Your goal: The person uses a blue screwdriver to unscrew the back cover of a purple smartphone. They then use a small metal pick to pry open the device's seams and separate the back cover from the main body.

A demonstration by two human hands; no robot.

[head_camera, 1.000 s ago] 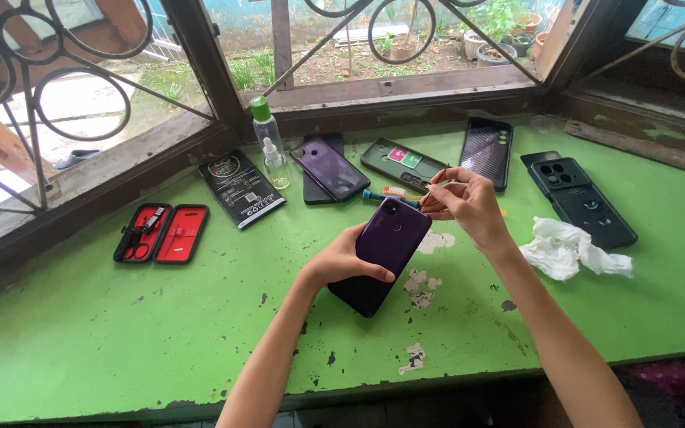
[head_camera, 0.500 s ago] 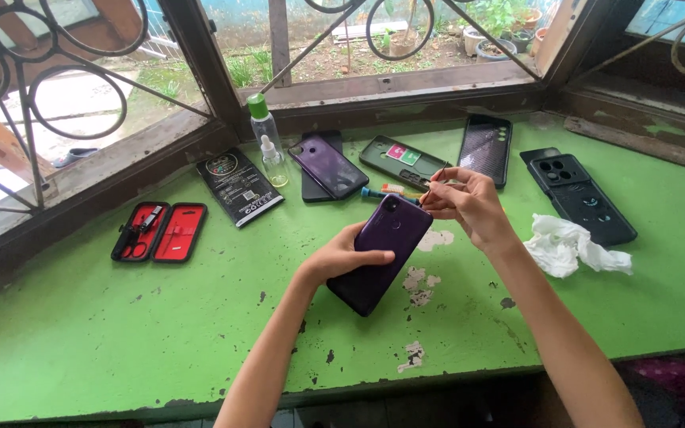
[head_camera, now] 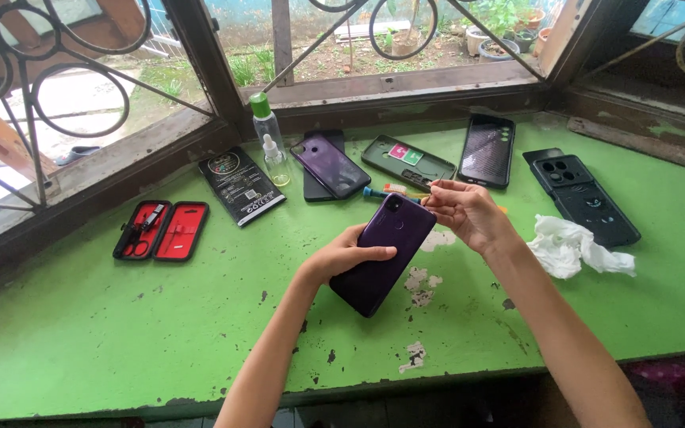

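Between left hand [head_camera: 348, 255] and right hand [head_camera: 463, 212]: purple phone [head_camera: 382, 254].

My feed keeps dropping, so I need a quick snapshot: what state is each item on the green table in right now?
Purple phone: back up, tilted, gripped by left hand.
Right hand: pinching a thin tool at the phone's top.
Red tool case: open, lying flat.
Dropper bottle: upright, capped.
Green phone case: empty, inside facing up.
White tissue: crumpled.
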